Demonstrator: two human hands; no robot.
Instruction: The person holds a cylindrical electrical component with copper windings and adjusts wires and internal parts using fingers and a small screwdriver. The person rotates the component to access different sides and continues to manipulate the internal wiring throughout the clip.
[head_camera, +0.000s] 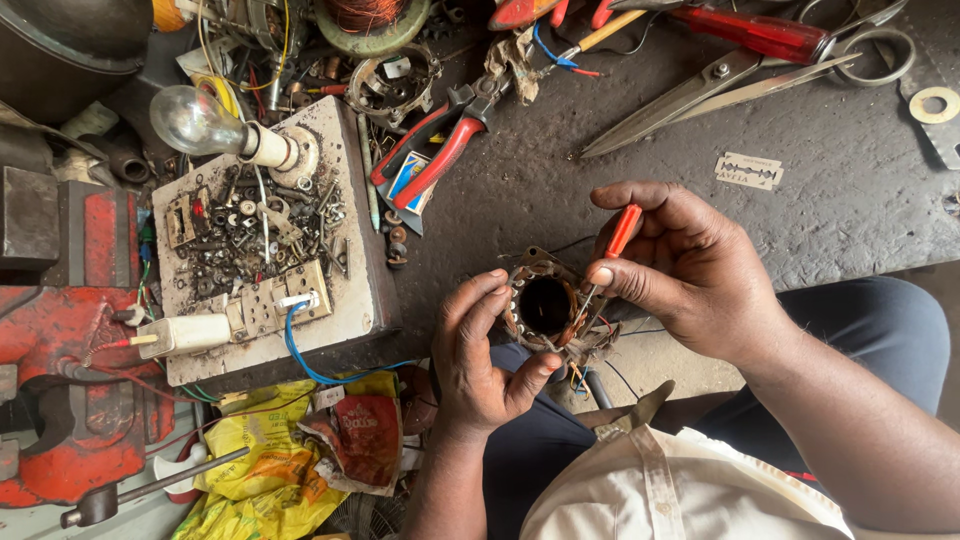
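The left hand (480, 350) cups a small motor stator (548, 305) at the near edge of the bench (840, 200), fingers curled round its outer rim. The right hand (680, 265) pinches a red-handled screwdriver (618, 240), whose tip pokes in among the copper windings (575, 328) beside the bore. The stator looks like a stiff, fairly heavy stack of steel plates, safe to grip by the rim. The windings and thin loose wires are probably delicate and easily nicked, so no hold belongs there. Pliers (440, 150) and scissors (740, 80) lie well apart behind.
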